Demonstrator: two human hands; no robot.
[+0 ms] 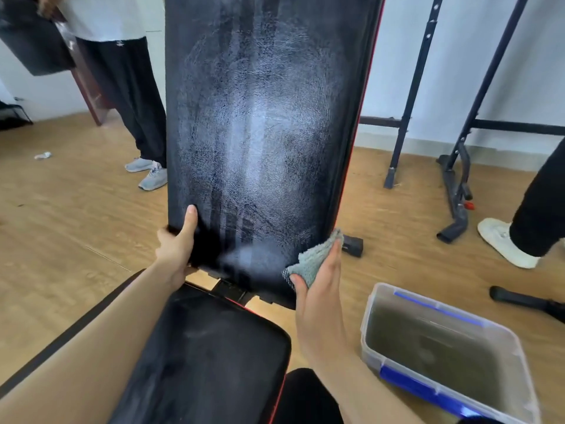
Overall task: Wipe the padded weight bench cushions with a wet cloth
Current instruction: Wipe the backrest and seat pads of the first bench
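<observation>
Back cushion [269, 117], black and streaked with a damp sheen, stands steeply tilted in front of us, above the seat cushion [208, 356]. Our left grip [175, 249] clasps its lower left edge, thumb lying on the front face. Our right grip [318, 301] holds a grey-green cloth [315, 258] between thumb and flat fingers, pressed against the cushion's lower right edge by the red trim. A clear plastic container [365, 325] of murky water sits on the wooden floor [76, 209] to our right.
</observation>
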